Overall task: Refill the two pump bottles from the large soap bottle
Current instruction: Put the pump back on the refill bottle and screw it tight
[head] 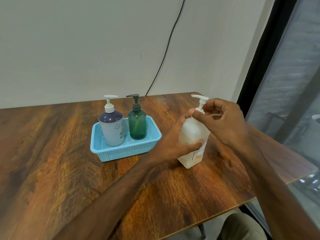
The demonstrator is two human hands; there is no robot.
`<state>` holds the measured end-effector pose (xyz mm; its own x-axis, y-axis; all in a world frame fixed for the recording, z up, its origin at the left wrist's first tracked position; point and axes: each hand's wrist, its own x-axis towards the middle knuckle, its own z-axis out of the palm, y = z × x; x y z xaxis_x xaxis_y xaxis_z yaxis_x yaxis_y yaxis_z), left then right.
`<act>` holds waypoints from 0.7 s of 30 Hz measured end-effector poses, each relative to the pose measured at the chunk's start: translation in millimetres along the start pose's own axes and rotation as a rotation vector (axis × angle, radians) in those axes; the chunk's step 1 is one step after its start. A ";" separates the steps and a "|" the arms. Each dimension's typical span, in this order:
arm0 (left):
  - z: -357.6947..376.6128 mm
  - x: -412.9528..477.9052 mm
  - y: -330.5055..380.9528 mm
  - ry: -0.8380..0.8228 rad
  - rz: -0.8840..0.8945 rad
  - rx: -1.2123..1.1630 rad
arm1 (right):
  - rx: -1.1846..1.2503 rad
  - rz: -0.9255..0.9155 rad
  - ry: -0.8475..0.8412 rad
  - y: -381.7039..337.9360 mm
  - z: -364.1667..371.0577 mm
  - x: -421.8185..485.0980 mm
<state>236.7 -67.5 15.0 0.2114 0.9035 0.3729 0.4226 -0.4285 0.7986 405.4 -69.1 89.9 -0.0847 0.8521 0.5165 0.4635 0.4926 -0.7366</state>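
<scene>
The large soap bottle (pixel 193 141) is standing upright on the table (pixel 52 161), and both hands are working on it, most likely to get its pump top (pixel 200 101) off so the soap can be poured. The left hand (pixel 174 142) is wrapping around the bottle's body from the side, fingers curled closed against the clear plastic, apparently bracing it so it cannot turn or tip. The right hand (pixel 223 118) is reaching in from above and pinching the collar at the base of the pump with thumb and fingertips, half closed, as if twisting it. To the left of the left hand, near but apart from it, a blue basket (pixel 128 149) is keeping the two pump bottles together: a pale one with flowers (pixel 112 130) and a green one (pixel 137 125), both upright, tops on, neither being touched.
</scene>
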 end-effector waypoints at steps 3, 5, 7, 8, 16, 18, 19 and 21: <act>0.4 1.1 -0.3 0.002 -0.016 -0.013 | 0.061 0.004 -0.101 -0.1 -6.2 0.8; 0.1 1.4 -0.4 0.003 -0.014 -0.007 | 0.030 -0.007 -0.039 0.8 -3.4 -0.6; -0.1 0.7 -0.8 -0.006 -0.013 -0.007 | -0.024 -0.011 0.036 0.2 1.6 -0.9; 0.1 0.3 -1.3 -0.005 -0.013 -0.014 | -0.029 -0.006 0.038 -0.2 2.6 -1.3; -0.8 -0.5 1.5 -0.007 -0.022 0.000 | 0.018 -0.005 0.017 -1.7 -1.0 -1.3; -0.2 -0.7 0.5 -0.007 -0.017 -0.006 | 0.034 0.018 -0.025 -1.8 -1.6 0.9; 0.2 -0.8 1.4 -0.009 -0.022 -0.013 | 0.065 0.026 -0.056 -1.9 -3.2 2.1; 0.3 -0.3 1.9 -0.002 -0.021 -0.028 | 0.113 0.027 -0.062 -2.2 -3.3 1.1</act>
<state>237.7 -68.5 16.2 0.2044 0.9121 0.3554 0.4022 -0.4092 0.8190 407.2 -69.7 93.5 -0.1299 0.8728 0.4704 0.3645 0.4833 -0.7960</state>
